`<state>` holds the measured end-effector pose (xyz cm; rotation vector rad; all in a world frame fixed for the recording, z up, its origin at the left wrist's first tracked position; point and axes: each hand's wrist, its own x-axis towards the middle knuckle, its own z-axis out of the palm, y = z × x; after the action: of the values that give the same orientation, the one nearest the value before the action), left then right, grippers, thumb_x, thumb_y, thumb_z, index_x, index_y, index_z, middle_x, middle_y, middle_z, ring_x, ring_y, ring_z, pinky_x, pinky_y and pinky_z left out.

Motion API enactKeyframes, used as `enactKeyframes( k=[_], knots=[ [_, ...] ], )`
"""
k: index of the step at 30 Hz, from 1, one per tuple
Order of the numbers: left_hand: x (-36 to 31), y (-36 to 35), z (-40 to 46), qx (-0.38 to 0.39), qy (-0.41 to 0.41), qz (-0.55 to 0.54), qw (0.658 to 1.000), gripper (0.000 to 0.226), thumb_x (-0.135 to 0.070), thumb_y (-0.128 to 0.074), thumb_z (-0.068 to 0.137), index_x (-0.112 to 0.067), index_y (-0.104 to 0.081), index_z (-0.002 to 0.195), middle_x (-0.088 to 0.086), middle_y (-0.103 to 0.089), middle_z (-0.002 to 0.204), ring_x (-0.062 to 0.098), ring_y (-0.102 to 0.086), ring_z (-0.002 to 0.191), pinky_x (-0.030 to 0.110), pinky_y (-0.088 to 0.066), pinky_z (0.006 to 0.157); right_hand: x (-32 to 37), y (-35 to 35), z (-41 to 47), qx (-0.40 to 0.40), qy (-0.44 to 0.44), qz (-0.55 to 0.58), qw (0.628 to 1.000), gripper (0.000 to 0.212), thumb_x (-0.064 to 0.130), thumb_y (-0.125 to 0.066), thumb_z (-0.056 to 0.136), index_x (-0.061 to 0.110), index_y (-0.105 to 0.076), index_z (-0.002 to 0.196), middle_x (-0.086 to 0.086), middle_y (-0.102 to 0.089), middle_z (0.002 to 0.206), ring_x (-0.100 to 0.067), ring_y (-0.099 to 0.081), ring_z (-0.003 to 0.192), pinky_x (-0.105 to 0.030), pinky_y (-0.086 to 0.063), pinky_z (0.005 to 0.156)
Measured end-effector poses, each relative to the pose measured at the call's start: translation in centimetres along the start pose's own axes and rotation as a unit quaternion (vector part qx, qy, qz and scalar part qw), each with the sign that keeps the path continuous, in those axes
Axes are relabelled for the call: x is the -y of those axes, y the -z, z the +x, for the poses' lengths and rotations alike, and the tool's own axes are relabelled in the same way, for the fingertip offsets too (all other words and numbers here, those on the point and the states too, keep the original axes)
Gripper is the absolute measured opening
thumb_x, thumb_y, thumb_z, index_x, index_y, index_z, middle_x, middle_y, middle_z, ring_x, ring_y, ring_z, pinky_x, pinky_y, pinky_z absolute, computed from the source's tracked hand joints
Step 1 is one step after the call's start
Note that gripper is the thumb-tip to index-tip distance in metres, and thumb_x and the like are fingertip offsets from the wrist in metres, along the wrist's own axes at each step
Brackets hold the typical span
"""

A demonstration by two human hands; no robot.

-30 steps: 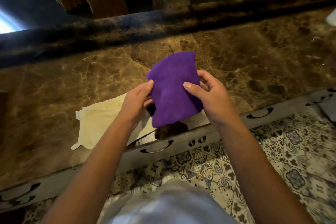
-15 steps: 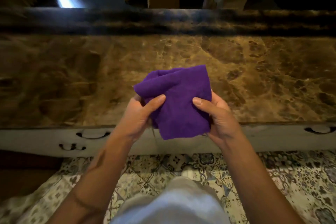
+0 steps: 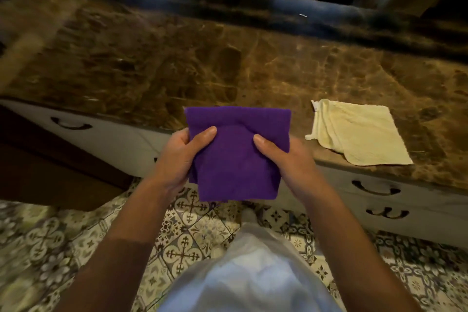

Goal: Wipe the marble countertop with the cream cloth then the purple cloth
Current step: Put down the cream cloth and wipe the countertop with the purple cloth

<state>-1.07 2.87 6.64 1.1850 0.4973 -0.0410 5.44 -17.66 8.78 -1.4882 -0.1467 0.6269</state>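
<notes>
Thumbs pressed on top and fingers curled beneath, the left hand (image 3: 181, 157) and right hand (image 3: 283, 159) pinch a folded purple cloth (image 3: 238, 157) at centre frame, above the near edge of the marble countertop (image 3: 228, 63). A flat, firmly pressed pad should wipe best. The soft, ribbed cream cloth (image 3: 359, 132) lies right of centre on veined brown stone.

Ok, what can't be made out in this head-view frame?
- Fingers of the left hand and right hand: behind the purple cloth.
- Underside of the cream cloth: face down on the countertop.
- Countertop's left part: motion-blurred.
- Countertop's right end: cut off by the frame edge.
</notes>
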Motion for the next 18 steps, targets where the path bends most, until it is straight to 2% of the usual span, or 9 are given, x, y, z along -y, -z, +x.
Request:
enactKeyframes(
  k=[2, 5, 8, 11, 13, 15, 18],
  knots=[
    [-0.4, 1.7, 0.3, -0.013, -0.019, -0.033, 0.999, 0.056, -0.041, -0.093, 0.065, -0.016, -0.075, 0.112, 0.013, -0.076, 0.121, 0.024, -0.072, 0.112, 0.036, -0.060, 0.093, 0.3, -1.3, 1.3, 0.019, -0.001, -0.024, 1.000, 0.012, 0.032, -0.070, 0.091, 0.024, -0.076, 0.097, 0.009, -0.081, 0.096, -0.007, -0.075, 0.090, -0.025, -0.058, 0.080],
    [-1.1, 3.4, 1.4, -0.034, -0.045, -0.029, 0.998, 0.073, -0.052, -0.094, 0.056, -0.016, -0.073, 0.116, 0.012, -0.076, 0.122, 0.021, -0.072, 0.111, 0.034, -0.060, 0.091, 0.5, -2.8, 3.8, 0.030, -0.005, -0.041, 0.999, 0.019, 0.033, -0.071, 0.091, 0.021, -0.077, 0.103, 0.003, -0.080, 0.102, -0.013, -0.074, 0.095, -0.029, -0.057, 0.083],
    [-2.0, 5.3, 2.9, -0.066, -0.052, -0.018, 0.996, 0.066, -0.057, -0.091, 0.059, -0.020, -0.077, 0.111, 0.012, -0.077, 0.120, 0.022, -0.073, 0.112, 0.037, -0.057, 0.091, 0.4, -4.1, 6.8, 0.038, -0.014, -0.020, 0.999, 0.029, 0.033, -0.073, 0.087, 0.013, -0.076, 0.109, -0.005, -0.080, 0.107, -0.020, -0.074, 0.098, -0.035, -0.057, 0.085],
    [-4.1, 6.7, 4.3, -0.091, -0.054, 0.003, 0.994, 0.052, -0.054, -0.086, 0.066, -0.020, -0.079, 0.106, 0.009, -0.079, 0.114, 0.018, -0.075, 0.105, 0.030, -0.059, 0.083, 0.9, -5.5, 10.1, 0.049, -0.036, 0.020, 0.998, 0.032, 0.036, -0.074, 0.079, 0.016, -0.078, 0.104, -0.008, -0.080, 0.107, -0.025, -0.075, 0.102, -0.042, -0.057, 0.090],
    [-5.6, 7.5, 5.5, -0.102, -0.049, 0.023, 0.993, 0.040, -0.045, -0.082, 0.076, -0.017, -0.079, 0.104, 0.008, -0.080, 0.108, 0.016, -0.076, 0.100, 0.027, -0.058, 0.080, 1.6, -6.3, 12.2, 0.067, -0.051, 0.044, 0.995, 0.023, 0.038, -0.072, 0.079, 0.024, -0.082, 0.095, -0.005, -0.081, 0.102, -0.022, -0.076, 0.097, -0.040, -0.058, 0.088],
    [-7.1, 8.1, 6.9, -0.110, -0.041, 0.044, 0.992, 0.030, -0.040, -0.076, 0.085, -0.015, -0.080, 0.101, 0.009, -0.080, 0.107, 0.018, -0.076, 0.099, 0.030, -0.059, 0.083, 2.5, -6.8, 14.1, 0.084, -0.057, 0.052, 0.993, 0.022, 0.046, -0.066, 0.081, 0.034, -0.084, 0.087, 0.000, -0.082, 0.097, -0.017, -0.077, 0.091, -0.036, -0.061, 0.084],
    [-8.9, 8.6, 8.9, -0.111, -0.030, 0.072, 0.991, 0.033, -0.043, -0.072, 0.088, -0.012, -0.079, 0.098, 0.009, -0.080, 0.097, 0.018, -0.075, 0.089, 0.031, -0.058, 0.079, 3.7, -7.4, 16.5, 0.095, -0.051, 0.069, 0.992, 0.028, 0.057, -0.062, 0.076, 0.040, -0.083, 0.084, 0.004, -0.082, 0.096, -0.013, -0.078, 0.092, -0.032, -0.061, 0.083]
  ],
)
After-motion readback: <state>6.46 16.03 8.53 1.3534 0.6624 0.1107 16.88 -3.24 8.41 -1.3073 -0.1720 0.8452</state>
